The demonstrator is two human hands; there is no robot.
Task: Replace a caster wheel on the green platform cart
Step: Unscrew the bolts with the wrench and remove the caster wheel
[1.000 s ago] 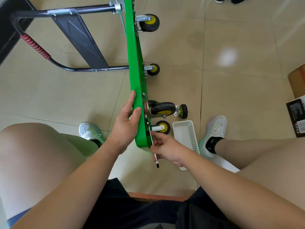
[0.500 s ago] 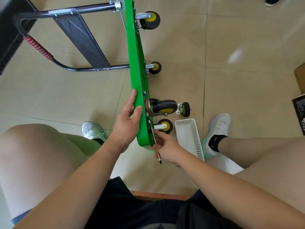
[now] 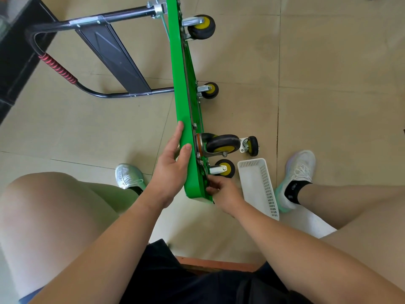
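The green platform cart (image 3: 183, 88) stands on its long edge on the floor, underside facing right. My left hand (image 3: 173, 170) grips its near end, fingers over the deck edge. Beside it a large black and yellow caster (image 3: 222, 145) sits against the underside, with a smaller caster (image 3: 223, 168) just below. My right hand (image 3: 223, 190) is shut on a thin metal wrench (image 3: 207, 175) pressed to the underside near that caster; most of the tool is hidden by my fingers. A loose caster wheel (image 3: 249, 145) lies on the floor behind the large one.
A white perforated basket (image 3: 260, 187) lies on the tiles right of the cart. The folded black handle (image 3: 57, 69) with its red grip stretches left. Two more casters (image 3: 201, 27) sit at the far end. My knees and shoes flank the cart. Dark furniture stands far left.
My right hand has slid up along the wrench toward the cart's underside, so the tool's tail no longer sticks out below my fist. My left hand keeps its grip.
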